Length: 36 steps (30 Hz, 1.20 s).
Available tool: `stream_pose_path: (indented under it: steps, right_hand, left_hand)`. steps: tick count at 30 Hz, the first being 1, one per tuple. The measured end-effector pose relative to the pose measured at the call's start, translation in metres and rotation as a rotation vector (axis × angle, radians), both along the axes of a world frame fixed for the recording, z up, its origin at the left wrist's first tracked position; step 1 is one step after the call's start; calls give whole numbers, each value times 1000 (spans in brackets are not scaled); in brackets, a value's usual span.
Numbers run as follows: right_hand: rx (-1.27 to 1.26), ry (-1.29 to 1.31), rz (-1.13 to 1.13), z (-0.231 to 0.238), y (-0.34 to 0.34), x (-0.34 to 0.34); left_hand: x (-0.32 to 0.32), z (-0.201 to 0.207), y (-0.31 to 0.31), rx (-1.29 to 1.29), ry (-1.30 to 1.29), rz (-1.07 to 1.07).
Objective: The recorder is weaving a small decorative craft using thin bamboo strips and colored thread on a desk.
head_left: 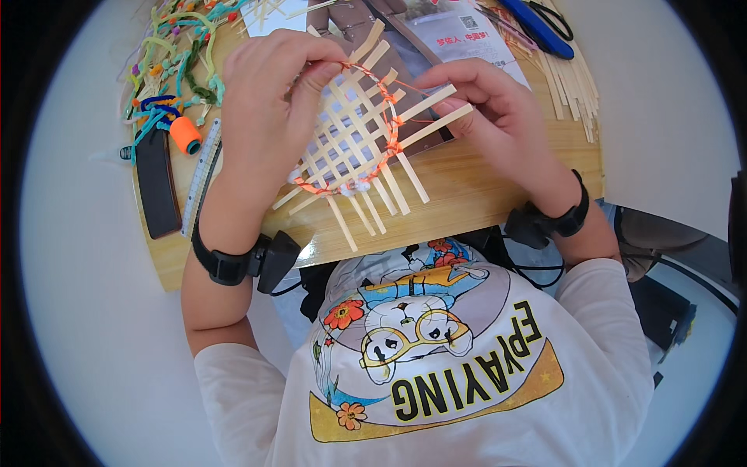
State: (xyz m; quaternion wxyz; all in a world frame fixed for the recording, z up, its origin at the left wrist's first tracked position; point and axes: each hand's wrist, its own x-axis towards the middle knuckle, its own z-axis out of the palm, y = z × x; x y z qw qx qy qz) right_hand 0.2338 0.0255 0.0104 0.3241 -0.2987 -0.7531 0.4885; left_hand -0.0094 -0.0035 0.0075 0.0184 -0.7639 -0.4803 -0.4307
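Note:
A lattice of pale bamboo strips [359,124] is held tilted above the table, its loose strip ends sticking out past a round hoop. Orange thread [391,146] winds around the hoop and the strips. At the hoop's upper left, my left hand [268,105] is closed, thumb and forefinger pinching the rim. My right hand [498,117] is closed at the right side, by two protruding strip ends. A thin length of orange thread runs from the rim to its fingers; the fingertips are partly hidden behind the strips.
Left on the wooden table [327,233] are an orange thread spool [185,135], a clear ruler [202,175], a dark flat case [158,187] and tangled coloured yarn [191,62]. Printed sheets [467,39] lie behind the lattice. Blue-handled scissors [541,29] and loose bamboo strips [572,89] lie far right.

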Motion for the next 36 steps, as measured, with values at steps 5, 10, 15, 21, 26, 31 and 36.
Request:
stream_pose_path:
  steps: [5,10,15,21,26,31,36]
  right_hand:
    - [-98,-82,139,11,23,7]
    - [133,-406,326,33,45,11]
    - [283,-425,368,42,39,3]
    - [297,-328,332,37,36,-4]
    - [-80,-361,280,26,46,-3]
    - [-289,-299,340,21,48,2]
    - [-436,-62,346,17,47,-3]
  left_hand:
    - [-4,4,-2,107,145,47]
    - [-2,11,-6,222,283,96]
    - [0,14,-9,220,334,83]
    - [3,6,-8,133,236,19]
    - [6,4,-7,131,220,3]
    - [6,1,-6,116,226,5]
    - [6,2,-7,131,258,16]
